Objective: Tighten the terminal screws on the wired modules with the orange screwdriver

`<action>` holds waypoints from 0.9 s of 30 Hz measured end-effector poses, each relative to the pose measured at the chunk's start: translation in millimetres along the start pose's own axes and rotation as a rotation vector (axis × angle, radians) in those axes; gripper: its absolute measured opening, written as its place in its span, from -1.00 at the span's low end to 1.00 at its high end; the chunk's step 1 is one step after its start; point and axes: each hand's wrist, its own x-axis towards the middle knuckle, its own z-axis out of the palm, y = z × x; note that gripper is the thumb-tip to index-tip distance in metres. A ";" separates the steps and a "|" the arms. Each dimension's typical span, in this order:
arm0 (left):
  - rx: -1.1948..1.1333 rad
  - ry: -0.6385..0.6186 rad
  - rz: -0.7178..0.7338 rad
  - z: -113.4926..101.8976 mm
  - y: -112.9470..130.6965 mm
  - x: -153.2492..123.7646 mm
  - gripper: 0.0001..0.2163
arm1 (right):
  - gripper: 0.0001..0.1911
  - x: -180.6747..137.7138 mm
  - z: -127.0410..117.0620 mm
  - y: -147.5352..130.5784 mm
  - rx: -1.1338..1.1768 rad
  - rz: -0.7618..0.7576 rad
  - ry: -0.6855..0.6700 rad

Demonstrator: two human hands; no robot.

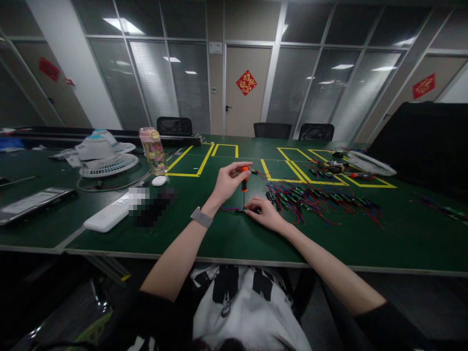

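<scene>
My left hand [227, 184] grips the orange and black handle of a screwdriver [244, 185], which stands upright with its thin shaft pointing down. The tip meets a small green circuit board [240, 210] lying on the green table. Red and blue wires trail from the board's left end. Low beside the tip, my right hand [266, 212] has its thumb and fingers closed on the board's right end. Right of my hands lies a spread of several similar circuit boards [292, 196] with red and blue wires.
Yellow tape outlines [199, 168] mark the table [204, 243]. On the left are a pink-lidded bottle [152, 151], a white fan [106, 158], a long white box [106, 214] and a small white round object [159, 181]. A white fan guard [371, 163] and dark monitor [427, 141] stand right.
</scene>
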 end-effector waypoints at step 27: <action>-0.034 -0.062 0.000 -3.1 -1.1 2.6 -0.72 | -0.90 0.4 0.2 -0.1 0.003 0.003 0.002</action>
